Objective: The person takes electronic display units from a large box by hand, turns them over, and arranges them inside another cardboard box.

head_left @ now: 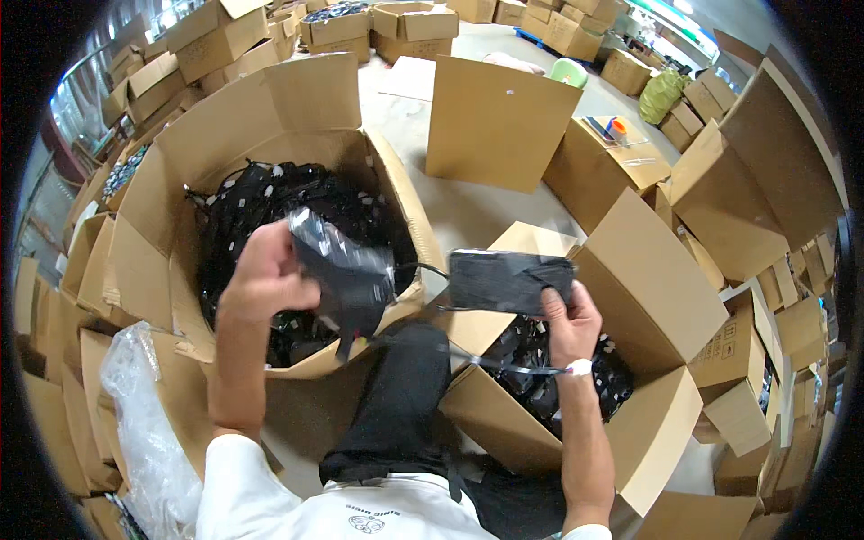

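Observation:
My left hand [261,279] grips a black, partly shiny piece [351,274], smeared by motion, above the large box of black items. My right hand [576,319] pinches the right end of a flat black rectangular pouch-like piece [504,281] over the smaller box. A thin black cord [421,265] runs between the two pieces. Another thin dark cord [513,367] with a white tag [579,367] stretches across to my right wrist. What exactly the two black pieces are I cannot make out.
The large open carton [409,193] on the left holds a heap of black items with white tags [270,202]. A smaller open carton [486,409] holds similar black items. Clear plastic wrap [148,423] hangs at left. A cardboard sheet [499,121] stands ahead; stacked cartons surround me.

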Demonstrator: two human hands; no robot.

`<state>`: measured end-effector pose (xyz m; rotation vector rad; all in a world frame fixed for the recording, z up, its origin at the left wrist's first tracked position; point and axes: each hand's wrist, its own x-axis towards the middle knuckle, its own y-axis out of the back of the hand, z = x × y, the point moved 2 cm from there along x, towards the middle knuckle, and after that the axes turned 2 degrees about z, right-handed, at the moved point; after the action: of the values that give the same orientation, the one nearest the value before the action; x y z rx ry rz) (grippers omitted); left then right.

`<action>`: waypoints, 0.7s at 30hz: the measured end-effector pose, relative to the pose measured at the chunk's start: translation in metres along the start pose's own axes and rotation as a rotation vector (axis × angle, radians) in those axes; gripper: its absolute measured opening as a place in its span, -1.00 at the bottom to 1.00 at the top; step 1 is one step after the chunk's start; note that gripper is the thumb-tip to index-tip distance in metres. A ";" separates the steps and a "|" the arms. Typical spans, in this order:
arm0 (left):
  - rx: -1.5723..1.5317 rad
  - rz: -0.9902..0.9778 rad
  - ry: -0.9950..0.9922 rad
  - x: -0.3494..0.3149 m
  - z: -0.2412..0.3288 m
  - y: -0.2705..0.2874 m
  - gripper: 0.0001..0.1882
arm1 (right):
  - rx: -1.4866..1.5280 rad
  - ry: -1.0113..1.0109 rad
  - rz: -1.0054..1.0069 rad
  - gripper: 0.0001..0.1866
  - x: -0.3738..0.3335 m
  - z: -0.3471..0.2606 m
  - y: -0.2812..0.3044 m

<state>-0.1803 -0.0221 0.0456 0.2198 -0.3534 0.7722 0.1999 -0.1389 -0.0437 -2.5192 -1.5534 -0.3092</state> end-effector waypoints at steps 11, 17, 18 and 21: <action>0.738 -0.213 -0.371 0.065 0.019 -0.137 -0.60 | -0.179 0.233 -0.117 -0.62 -0.032 -0.089 -0.020; 0.670 -0.284 -0.410 0.069 -0.005 -0.160 -0.52 | -0.149 0.232 -0.179 -0.22 -0.056 -0.074 -0.002; 0.647 -0.279 -0.403 0.070 -0.007 -0.161 -0.54 | -0.276 0.296 -0.211 -0.10 -0.060 -0.075 -0.001; 0.644 -0.281 -0.400 0.075 -0.003 -0.178 -0.46 | -0.333 0.237 -0.171 -0.06 -0.066 -0.065 0.007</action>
<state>-0.0034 -0.0975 0.0604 1.0182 -0.4299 0.5394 0.1716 -0.2146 0.0014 -2.4612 -1.7419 -0.9254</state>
